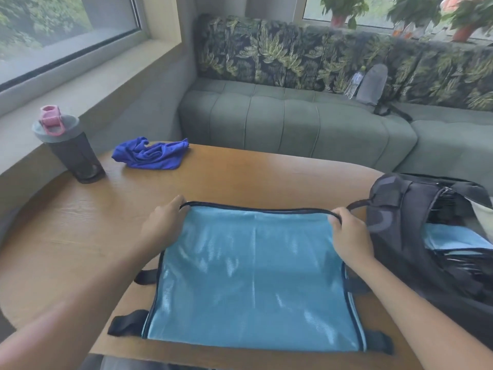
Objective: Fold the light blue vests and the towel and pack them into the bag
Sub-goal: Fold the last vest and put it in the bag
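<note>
lying flat on the table (240,172) right in front of the person is the vest (253,276), light blue and shiny with dark trim round the edges and black straps (125,323) poking out at the sides. the left hand (164,222) has its fingers curled over the far left corner, pinching the dark edge, and the right hand (349,233) does the same at the far right corner, fingers wrapped round the trim. so both hands have hold of the far edge, which looks a bit lifted off the wood between them.

just to the right of the vest sits the bag (426,236), dark, unzipped and slumped at the table's right edge, touching or almost touching the right hand. inside the opening you can see a bit of light blue fabric (453,240), looks like another vest but can't say for sure.

the towel (150,154) is way over at the far left side of the table, deep blue and all scrunched up, well apart from the vest. left of it stands a dark shaker bottle (70,148) with a grey lid and pink cap, upright near the table's edge.

behind the table there's a green sofa (293,124) with leaf-print back cushions, and a grey pouch (372,85) plus a clear water bottle (353,82) leaning on it. windows and potted plants (344,8) up top.
</note>
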{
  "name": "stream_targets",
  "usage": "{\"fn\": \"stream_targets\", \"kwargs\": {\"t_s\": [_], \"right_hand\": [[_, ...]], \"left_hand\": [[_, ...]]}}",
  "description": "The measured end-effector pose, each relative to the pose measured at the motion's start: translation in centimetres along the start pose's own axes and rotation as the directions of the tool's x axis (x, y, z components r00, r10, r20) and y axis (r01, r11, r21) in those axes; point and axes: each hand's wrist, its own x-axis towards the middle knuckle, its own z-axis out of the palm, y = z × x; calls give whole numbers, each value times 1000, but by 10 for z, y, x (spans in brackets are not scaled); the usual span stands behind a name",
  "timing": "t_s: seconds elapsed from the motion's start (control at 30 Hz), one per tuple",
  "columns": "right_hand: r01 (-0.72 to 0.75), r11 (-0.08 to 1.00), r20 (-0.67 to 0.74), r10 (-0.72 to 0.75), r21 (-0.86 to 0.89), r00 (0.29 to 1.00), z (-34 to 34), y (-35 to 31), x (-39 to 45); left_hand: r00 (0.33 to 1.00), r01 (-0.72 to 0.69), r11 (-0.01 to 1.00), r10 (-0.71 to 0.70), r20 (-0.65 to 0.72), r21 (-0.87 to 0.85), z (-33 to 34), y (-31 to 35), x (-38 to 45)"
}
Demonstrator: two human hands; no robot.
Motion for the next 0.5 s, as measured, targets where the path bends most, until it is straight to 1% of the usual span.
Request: {"fn": "stream_targets", "kwargs": {"t_s": [0.07,0.13,0.23,0.37,0.43,0.5], "right_hand": [[-19,999,25,20,-47,999,20,10,0],[-23,997,19,24,-78,1000,28,15,-1],[4,996,-1,-4,-94,1000,27,14,0],[45,988,-36,-51,-150,998,21,8,12],[74,977,-37,-83,-200,996,22,8,19],[84,957,-17,-92,-278,996,25,10,22]], "left_hand": [[999,2,998,-5,38,58,17,-8,5],[999,3,996,-7,41,91,25,-13,7],[1000,-16,995,14,23,97,24,-13,12],[999,-13,996,16,-41,84,17,-5,18],[998,-22,996,28,-59,90,17,-1,23],[997,-48,987,57,-56,151,19,1,27]]}}
